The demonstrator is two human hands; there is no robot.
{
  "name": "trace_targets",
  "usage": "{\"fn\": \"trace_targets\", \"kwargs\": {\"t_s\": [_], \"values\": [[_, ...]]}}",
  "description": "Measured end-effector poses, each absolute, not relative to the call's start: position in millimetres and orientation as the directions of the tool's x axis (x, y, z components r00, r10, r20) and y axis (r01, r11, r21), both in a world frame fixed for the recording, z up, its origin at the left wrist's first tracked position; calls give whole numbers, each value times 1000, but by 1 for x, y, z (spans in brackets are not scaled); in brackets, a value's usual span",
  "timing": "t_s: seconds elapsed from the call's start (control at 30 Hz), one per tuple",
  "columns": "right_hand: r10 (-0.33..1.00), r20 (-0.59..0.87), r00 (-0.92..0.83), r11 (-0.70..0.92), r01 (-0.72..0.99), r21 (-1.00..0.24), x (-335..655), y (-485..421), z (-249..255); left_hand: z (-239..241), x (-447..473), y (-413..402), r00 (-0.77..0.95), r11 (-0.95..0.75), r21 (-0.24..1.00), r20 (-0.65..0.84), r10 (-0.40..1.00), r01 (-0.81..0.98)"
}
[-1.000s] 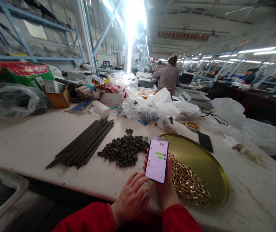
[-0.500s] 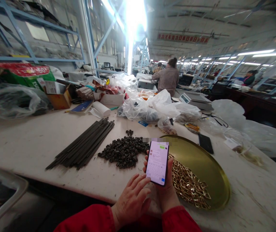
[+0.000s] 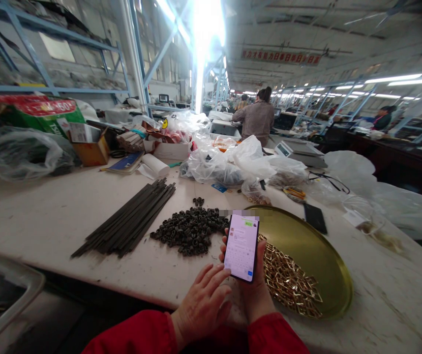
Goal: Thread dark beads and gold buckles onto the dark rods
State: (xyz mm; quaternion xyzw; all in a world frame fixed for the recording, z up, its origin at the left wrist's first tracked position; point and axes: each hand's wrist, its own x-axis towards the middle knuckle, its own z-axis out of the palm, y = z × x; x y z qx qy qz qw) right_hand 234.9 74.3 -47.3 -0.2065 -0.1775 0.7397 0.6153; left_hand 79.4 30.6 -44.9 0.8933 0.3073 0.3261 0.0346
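My right hand (image 3: 257,292) is wrapped round a smartphone (image 3: 241,248), thumb along its right edge and fingertips showing at its left. The lit screen has a chat and a keyboard. My left hand (image 3: 204,297) is palm down with fingers stretched out, a fingertip at the phone's lower left corner. Behind the phone to the left lies a heap of small dark loops (image 3: 192,231). Gold-coloured metal frames (image 3: 292,280) are piled in a round gold tray (image 3: 307,228), which the phone and right hand partly cover.
Dark flat strips (image 3: 126,219) lie bundled on the white table (image 3: 30,211). Clear plastic bags (image 3: 229,162), a scale (image 3: 297,153) and a black flat object (image 3: 315,219) are farther back. A bin (image 3: 8,290) stands at the lower left. A person (image 3: 257,118) is beyond the table.
Hardly anything differs. Both hands and the phone keep nearly the same place, and the left fingertips stay by the phone's lower corner.
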Motion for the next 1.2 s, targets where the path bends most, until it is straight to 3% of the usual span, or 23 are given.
{"fn": "trace_targets", "kwargs": {"t_s": [1.2], "values": [[975, -110, -191, -220, -831, -510, 230, 72, -46, -45, 82, 34, 561, -763, 297, 536, 631, 574]]}}
